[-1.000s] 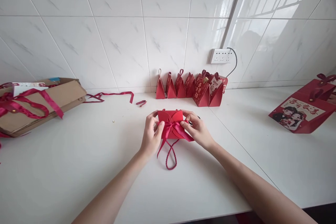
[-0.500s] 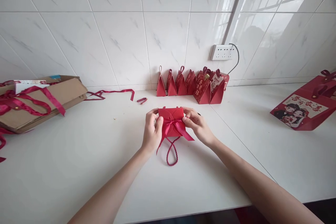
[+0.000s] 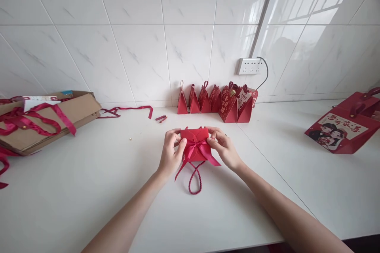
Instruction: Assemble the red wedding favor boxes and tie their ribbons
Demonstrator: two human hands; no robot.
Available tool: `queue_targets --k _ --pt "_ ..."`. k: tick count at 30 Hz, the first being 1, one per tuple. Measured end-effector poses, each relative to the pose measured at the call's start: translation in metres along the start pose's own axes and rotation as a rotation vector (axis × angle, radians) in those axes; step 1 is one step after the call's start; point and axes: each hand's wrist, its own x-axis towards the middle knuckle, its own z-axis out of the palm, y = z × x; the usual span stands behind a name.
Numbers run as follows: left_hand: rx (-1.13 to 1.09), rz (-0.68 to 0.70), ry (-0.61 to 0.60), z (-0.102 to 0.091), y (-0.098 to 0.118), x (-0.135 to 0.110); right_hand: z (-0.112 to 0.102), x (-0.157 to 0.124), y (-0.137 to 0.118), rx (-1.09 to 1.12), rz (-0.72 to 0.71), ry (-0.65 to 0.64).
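Note:
A small red gift box [image 3: 194, 133] is held at the middle of the white table. A crimson satin ribbon [image 3: 197, 145] is tied in a bow over its front, its tails hanging to both sides. From its near side a twisted cord loop [image 3: 195, 184] lies on the tabletop. My left hand [image 3: 171, 148] grips the box's left side, thumb on the front face and fingers behind. On the opposite side my right hand [image 3: 224, 146] pinches the box edge near the ribbon in the same way. The fingertips behind the box are hidden.
Several red triangular boxes [image 3: 204, 101] line the tiled wall, below a white power strip [image 3: 250, 66]. At left lies a cardboard box [image 3: 71, 106] with ribbons spilling out. A red bag with a printed couple [image 3: 335, 132] stands at right. A small ribbon piece [image 3: 161, 119] lies behind my hands.
The whole scene sits slightly lower in view, as the camera has tilted up a little. Both hands keep their hold on the gift box, which has tipped slightly.

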Motion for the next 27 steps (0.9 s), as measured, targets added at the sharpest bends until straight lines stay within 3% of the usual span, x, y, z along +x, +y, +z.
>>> queue_targets --k 24,27 --pt "0.011 -0.025 0.011 -0.0002 -0.0045 0.0009 0.0002 0.0001 0.0033 0.08 0.006 0.014" --pt "-0.016 -0.007 0.001 -0.0008 -0.0058 0.0001 -0.003 -0.002 0.0068 0.004 -0.083 -0.023"
